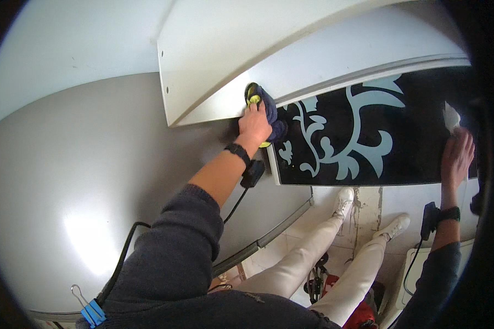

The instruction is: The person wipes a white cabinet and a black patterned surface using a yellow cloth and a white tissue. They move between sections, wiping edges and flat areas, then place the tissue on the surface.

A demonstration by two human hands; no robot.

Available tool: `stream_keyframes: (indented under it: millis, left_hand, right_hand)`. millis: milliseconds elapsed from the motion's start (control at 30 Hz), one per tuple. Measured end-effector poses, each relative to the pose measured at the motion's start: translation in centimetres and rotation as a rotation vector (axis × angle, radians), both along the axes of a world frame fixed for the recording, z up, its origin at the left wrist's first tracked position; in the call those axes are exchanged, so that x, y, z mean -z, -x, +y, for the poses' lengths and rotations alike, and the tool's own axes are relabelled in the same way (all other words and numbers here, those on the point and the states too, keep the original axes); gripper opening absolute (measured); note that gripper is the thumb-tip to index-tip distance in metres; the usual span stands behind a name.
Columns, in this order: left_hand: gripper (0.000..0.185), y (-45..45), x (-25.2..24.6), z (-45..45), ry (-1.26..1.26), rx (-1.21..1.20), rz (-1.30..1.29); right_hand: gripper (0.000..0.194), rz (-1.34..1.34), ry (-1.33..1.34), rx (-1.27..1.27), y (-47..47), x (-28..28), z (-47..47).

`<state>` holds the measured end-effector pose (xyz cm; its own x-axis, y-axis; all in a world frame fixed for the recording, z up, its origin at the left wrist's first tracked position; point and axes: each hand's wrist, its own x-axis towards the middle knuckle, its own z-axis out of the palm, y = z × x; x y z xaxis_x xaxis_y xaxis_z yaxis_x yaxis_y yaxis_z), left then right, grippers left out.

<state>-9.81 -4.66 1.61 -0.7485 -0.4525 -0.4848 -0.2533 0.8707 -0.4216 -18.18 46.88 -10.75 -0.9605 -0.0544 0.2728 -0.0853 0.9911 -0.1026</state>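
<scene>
My left hand (pixel 255 125) grips a dark blue cloth (pixel 271 111) with yellow-green parts. The cloth lies against the lower edge of a white panel (pixel 218 98), beside the left end of a glossy black panel (pixel 415 152) with a pale blue floral pattern. On the right, my right hand (pixel 457 154) is over the black panel, with a small white piece (pixel 451 117), perhaps tissue or a wipe, at its fingertips. Each wrist wears a black strap with a small cabled device.
A large smooth grey surface (pixel 86 156) fills the left side, ending in a dark edge strip (pixel 267 238). Below are my legs and white shoes on a tiled floor, with red and black items (pixel 360 314) between and behind them. A pale box-like object (pixel 411 263) stands lower right.
</scene>
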Motion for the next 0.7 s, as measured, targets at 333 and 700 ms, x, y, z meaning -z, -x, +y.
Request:
stream_keyframes:
  millis: [333,700]
  left_hand:
    - [0.074,-3.4,-8.8,-0.7,-0.003,0.175,0.3]
    - [0.052,-5.9,-16.1,-1.3,0.363,0.228,0.193]
  right_hand:
    - [0.025,-0.042,0.044,0.012,0.0,0.2,-0.2]
    - [0.025,-0.095,0.089,-0.008,0.0,0.6,-0.1]
